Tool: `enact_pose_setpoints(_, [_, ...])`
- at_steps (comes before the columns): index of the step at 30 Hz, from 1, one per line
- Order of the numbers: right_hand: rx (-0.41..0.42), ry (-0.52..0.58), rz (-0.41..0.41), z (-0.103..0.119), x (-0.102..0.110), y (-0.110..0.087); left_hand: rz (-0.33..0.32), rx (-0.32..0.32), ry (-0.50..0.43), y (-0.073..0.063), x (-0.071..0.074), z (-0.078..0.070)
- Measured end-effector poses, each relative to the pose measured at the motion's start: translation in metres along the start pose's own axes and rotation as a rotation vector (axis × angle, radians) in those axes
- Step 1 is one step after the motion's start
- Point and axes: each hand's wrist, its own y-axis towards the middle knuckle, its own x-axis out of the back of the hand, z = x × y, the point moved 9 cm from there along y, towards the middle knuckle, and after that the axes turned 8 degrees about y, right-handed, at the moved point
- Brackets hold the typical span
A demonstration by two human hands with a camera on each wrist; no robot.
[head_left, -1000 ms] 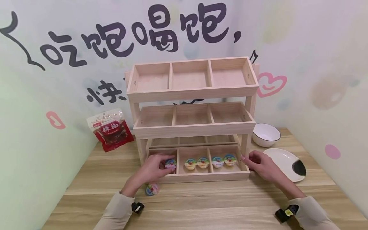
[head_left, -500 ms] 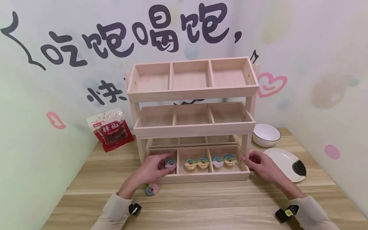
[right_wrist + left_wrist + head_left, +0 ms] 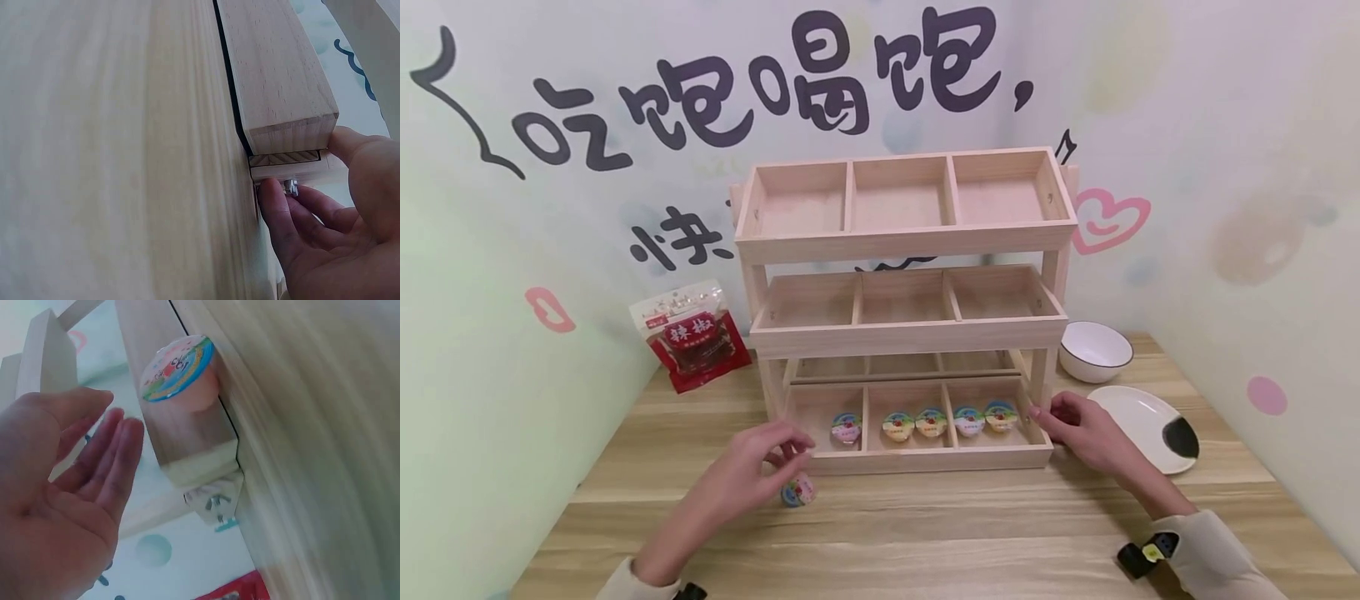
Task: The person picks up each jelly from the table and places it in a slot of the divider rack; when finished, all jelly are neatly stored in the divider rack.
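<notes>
My left hand (image 3: 767,458) hovers by the front left corner of the wooden rack's bottom tray (image 3: 925,461), fingers loosely bent and holding nothing. Just below it, a jelly cup (image 3: 798,490) with a pink and blue lid lies on the table; the left wrist view shows this cup (image 3: 181,375) apart from the fingertips. My right hand (image 3: 1086,429) grips the tray's right end, its fingers (image 3: 278,215) beside a metal bolt (image 3: 290,187). Inside the bottom tray, one jelly cup (image 3: 847,428) sits in the left compartment, two (image 3: 898,427) in the middle, two (image 3: 1001,417) in the right.
The rack's upper tray (image 3: 910,242) and middle tray (image 3: 910,337) rise above the bottom one. A red and white snack bag (image 3: 696,337) leans at the left. On the right are a white bowl (image 3: 1093,350) and an oval plate (image 3: 1138,425) with a black patch.
My left hand has let go of the jelly cup in the left compartment and drawn back down and left, over the cup on the table. The right hand stays put.
</notes>
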Motion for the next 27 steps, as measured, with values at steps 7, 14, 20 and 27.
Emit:
enact_pose_setpoints(7, [0.004,-0.002,0.000,-0.001,0.000,0.000,0.133,0.007,0.023,-0.016,-0.004,0.001])
enact_pose_setpoints(14, [0.001,0.008,0.002,-0.001,0.000,0.000,0.202,-0.030,0.019,-0.018,-0.017,-0.004])
enact_pose_setpoints(20, [0.000,0.012,0.005,-0.001,0.000,0.000,0.234,-0.050,-0.026,-0.015,-0.027,-0.008])
enact_pose_setpoints(27, [-0.006,0.005,0.006,-0.002,0.000,0.000,0.251,-0.053,-0.036,-0.008,-0.036,-0.010])
